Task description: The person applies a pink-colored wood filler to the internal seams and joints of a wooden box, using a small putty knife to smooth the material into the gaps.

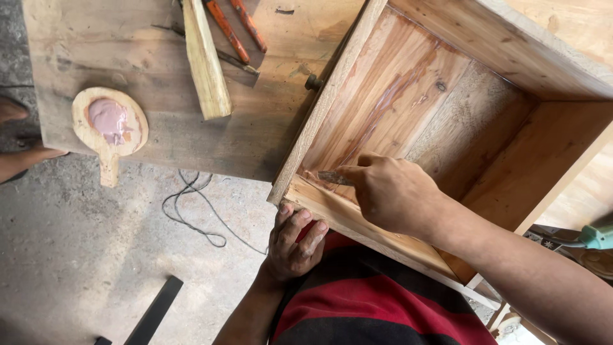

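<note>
While the left hand [295, 239] curls its fingers over the near edge of the wooden box [447, 128] and grips it from below, the right hand [393, 191] works inside. This hand is closed around a small flat tool [332, 177]. Only the tip of the tool shows, so it is hard to tell just what kind it is. The tip sticks out to the left, along the seam where the near wall meets the bottom board. The tool lies the same way as that seam, and the tip touches the wood there. The right hand is the one on the tool; the left hand is just below and to the left of the tip, outside the box.

Farther off, on the workbench [159, 128] to the left, sits a round wooden paddle [110, 124] with pink paste [108, 119] on it. It is well apart from both hands. Past it lie a wooden stick [205, 61] and two orange-handled tools [237, 27]. A thin cord [195, 211] loops on the floor below.
</note>
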